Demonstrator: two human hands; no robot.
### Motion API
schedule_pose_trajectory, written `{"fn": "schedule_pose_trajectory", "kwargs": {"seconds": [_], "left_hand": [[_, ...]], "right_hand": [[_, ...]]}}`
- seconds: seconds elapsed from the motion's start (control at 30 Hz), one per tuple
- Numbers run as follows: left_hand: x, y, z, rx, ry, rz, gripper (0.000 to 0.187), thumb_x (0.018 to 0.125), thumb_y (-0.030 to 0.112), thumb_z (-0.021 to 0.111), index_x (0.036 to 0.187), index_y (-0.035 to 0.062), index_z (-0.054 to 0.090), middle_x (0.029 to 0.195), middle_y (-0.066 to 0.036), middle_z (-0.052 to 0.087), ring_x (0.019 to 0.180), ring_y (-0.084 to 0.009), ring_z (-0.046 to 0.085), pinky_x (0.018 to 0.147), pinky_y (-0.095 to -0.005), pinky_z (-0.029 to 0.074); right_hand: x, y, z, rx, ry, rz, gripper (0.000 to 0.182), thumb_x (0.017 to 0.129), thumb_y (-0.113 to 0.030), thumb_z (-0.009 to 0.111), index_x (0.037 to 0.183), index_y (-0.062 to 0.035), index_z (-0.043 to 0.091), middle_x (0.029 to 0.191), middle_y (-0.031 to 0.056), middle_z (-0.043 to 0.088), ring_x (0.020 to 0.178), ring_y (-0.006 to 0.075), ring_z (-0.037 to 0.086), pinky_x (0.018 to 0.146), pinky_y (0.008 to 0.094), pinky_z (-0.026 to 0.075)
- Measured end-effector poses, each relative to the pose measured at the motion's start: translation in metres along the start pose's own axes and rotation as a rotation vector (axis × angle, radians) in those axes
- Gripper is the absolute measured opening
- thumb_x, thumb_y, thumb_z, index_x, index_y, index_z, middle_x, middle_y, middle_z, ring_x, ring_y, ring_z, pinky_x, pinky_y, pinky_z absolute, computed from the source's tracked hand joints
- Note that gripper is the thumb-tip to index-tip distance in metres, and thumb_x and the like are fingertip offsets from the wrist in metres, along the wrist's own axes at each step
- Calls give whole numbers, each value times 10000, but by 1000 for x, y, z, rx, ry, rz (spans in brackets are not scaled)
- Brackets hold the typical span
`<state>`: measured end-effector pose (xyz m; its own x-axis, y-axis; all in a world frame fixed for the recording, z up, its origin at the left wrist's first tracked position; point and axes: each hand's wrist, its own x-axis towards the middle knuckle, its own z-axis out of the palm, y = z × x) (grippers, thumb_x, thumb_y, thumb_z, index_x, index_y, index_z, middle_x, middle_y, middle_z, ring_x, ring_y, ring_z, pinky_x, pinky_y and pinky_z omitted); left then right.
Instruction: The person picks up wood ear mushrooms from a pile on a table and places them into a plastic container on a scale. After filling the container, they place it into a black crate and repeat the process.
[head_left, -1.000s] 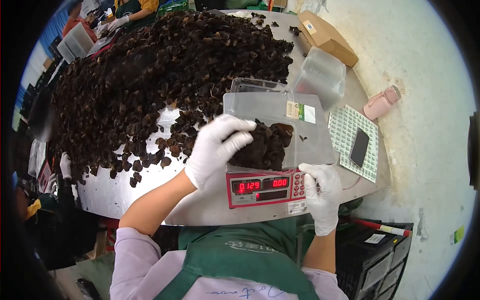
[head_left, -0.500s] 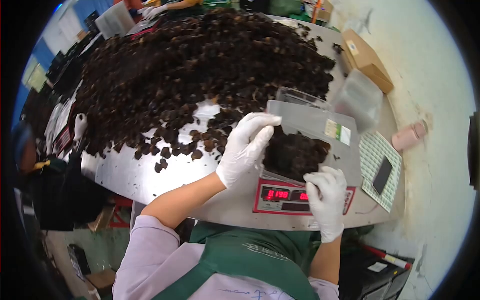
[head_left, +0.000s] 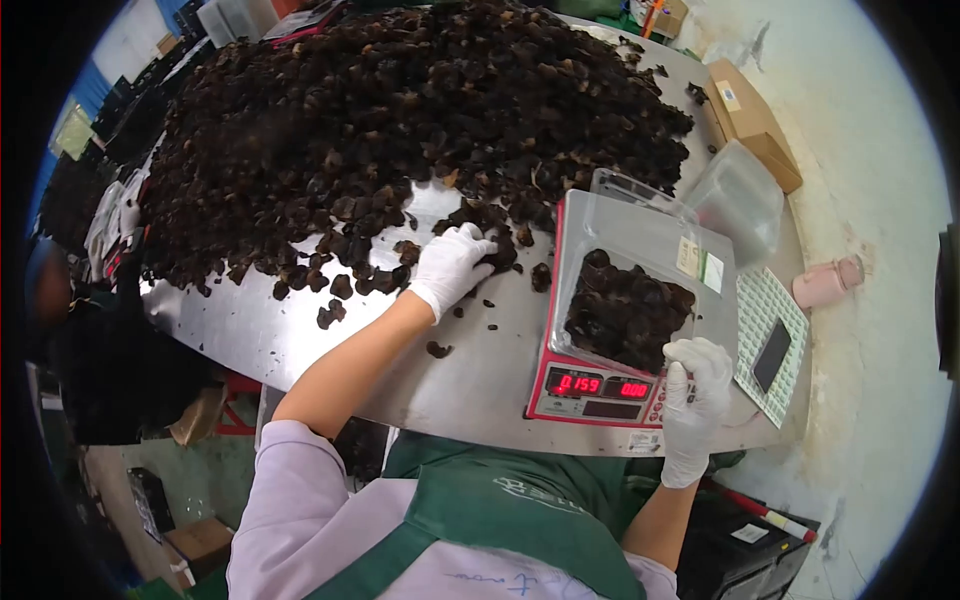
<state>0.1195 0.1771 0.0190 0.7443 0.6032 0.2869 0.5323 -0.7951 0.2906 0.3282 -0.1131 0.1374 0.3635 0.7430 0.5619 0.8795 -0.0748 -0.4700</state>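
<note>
My left hand (head_left: 455, 268), in a white glove, is at the near edge of the pile, its bent fingers closed round dark pieces that look like dried black fungus (head_left: 500, 240). My right hand (head_left: 697, 385), also gloved, has its fingers curled at the near right corner of a clear plastic box (head_left: 690, 312), seemingly pinching its rim. Dark fungus pieces (head_left: 625, 315) lie in that box. It rests on a red electronic scale (head_left: 540, 400), whose lit display reads 0.159 on the left.
A large pile of fungus (head_left: 400, 120) covers the metal table (head_left: 400, 375). To the right are a stack of clear boxes (head_left: 745, 205), a cardboard box (head_left: 755, 120), a pink bottle (head_left: 828, 283), and a phone (head_left: 772, 355) on a pale green patterned sheet (head_left: 785, 300). Someone in dark clothes is at left.
My left hand has moved left from the plastic box to the pile's edge. The box holds less fungus, and the display has dropped from 0.198 to 0.159. My right hand stays at the box corner.
</note>
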Motion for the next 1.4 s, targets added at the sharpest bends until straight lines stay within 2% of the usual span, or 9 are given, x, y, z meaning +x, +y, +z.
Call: {"fn": "schedule_pose_trajectory", "kwargs": {"seconds": [0.13, 0.3, 0.43, 0.53, 0.63, 0.93, 1.07, 1.27, 1.4], "left_hand": [[8, -4, -4, -286, 58, -130, 104, 819, 149, 689, 902, 103, 731, 899, -129, 667, 873, -348, 655, 772, -430, 537], [-2, -15, -44, -1098, 6, -605, 149, 982, 177, 666, 1037, 72, 757, 888, 70, 678, 761, -25, 538, 713, -192, 452], [8, 1, -55, -1201, 82, -683, 147, 974, 214, 676, 1051, 102, 732, 874, 40, 664, 740, -39, 539, 699, -216, 454], [24, -5, -28, -774, -213, -447, 259, 926, 190, 709, 1140, 47, 675, 1105, -82, 671, 1002, -196, 631, 890, -330, 495], [25, 8, 0, -416, -71, -49, 384, 800, 136, 785, 1163, 122, 662, 1130, -152, 592, 1056, -374, 621, 919, -422, 521], [20, 5, -20, -354, 98, -78, 138, 819, 59, 706, 953, 39, 681, 917, -146, 680, 894, -310, 686, 809, -364, 538], [19, 37, -63, -903, 80, -343, 92, 914, 12, 673, 1005, -3, 664, 1053, -41, 681, 987, -136, 631, 883, -284, 502], [28, 135, -95, -976, 71, 86, 143, 880, -15, 698, 1010, 42, 685, 983, -19, 641, 934, -97, 607, 842, -230, 478], [40, 152, -77, -583, -57, 312, 261, 811, 61, 763, 1061, 108, 704, 1115, -40, 678, 1060, -209, 596, 970, -326, 445]], "right_hand": [[-6, 3, -9, -58, -10, 13, 145, 870, -21, 671, 998, -88, 680, 1009, 56, 680, 1044, 290, 617, 1057, 497, 398], [-14, 16, -15, -40, -2, 58, 118, 886, -41, 660, 994, -84, 679, 1015, 55, 687, 1049, 290, 620, 1051, 495, 404], [-14, 18, -12, -57, -8, 52, 118, 887, -36, 656, 994, -81, 680, 1011, 58, 686, 1032, 293, 625, 1046, 493, 410], [-12, 12, -11, -46, 12, 46, 122, 885, -36, 663, 996, -82, 682, 997, 60, 682, 1017, 292, 631, 1039, 495, 417], [-15, 13, -16, -28, 31, 39, 131, 881, -45, 680, 1003, -91, 684, 979, 61, 671, 1001, 288, 633, 1023, 503, 427], [-23, 17, -28, -42, 66, 73, 125, 894, -42, 677, 1006, -95, 669, 969, 60, 662, 973, 289, 626, 1013, 498, 430], [-21, 19, -26, -44, 65, 45, 124, 891, -39, 683, 1000, -97, 668, 966, 40, 676, 967, 277, 629, 1006, 487, 434], [-19, 14, -19, -17, 52, 14, 115, 883, -42, 694, 976, -100, 664, 967, 27, 686, 956, 266, 626, 979, 473, 440], [-21, 12, -23, -20, 55, 12, 117, 881, -44, 696, 976, -104, 665, 955, 37, 673, 947, 267, 615, 969, 482, 437]]}}
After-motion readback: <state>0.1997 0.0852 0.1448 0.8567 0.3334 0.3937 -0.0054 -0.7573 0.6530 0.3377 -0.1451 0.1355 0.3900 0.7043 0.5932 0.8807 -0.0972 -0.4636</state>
